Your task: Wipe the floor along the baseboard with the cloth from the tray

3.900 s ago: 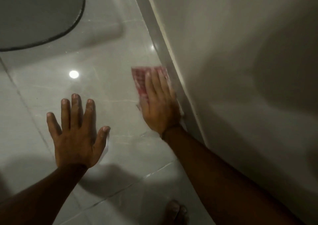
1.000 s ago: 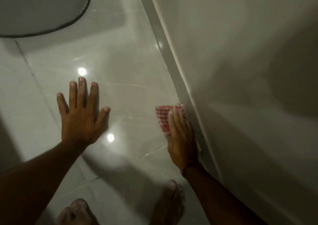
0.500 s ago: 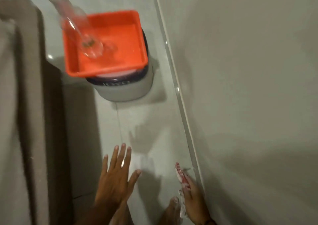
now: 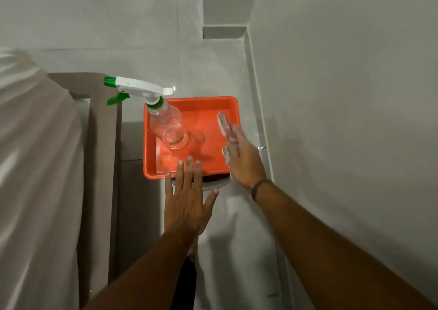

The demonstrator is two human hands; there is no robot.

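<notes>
Head view, one frame. Right hand (image 4: 244, 158) reaches forward over the near-right corner of the orange tray (image 4: 233, 101), fingers straight and together, with the red-checked cloth (image 4: 225, 126) pressed under them. The cloth pokes out past the fingertips, and a pale edge shows beside the thumb. How firmly it is gripped cannot be told; it looks pinned between palm and fingers rather than bunched.

Left hand (image 4: 187, 205) is spread wide, palm down, holding nothing. Its fingertips overlap the tray's near rim in this view; whether it touches the rim cannot be told.

Key relation: the cloth's long axis runs along the right hand's fingers, pointing forward and slightly left — roughly parallel to the baseboard (image 4: 258, 110), which lies just to the right of that hand. The tray floor sits directly below the cloth.

Spray bottle (image 4: 169, 127) stands in the tray to the left of the right hand, ahead of the left hand, well apart from the cloth.

Judgement: cloth is at the tray, off the floor (image 4: 237, 250) — probably being put back, so wiping looks finished or paused. The right hand is the nearer one for a release; clearance from the bottle seems ample.
</notes>
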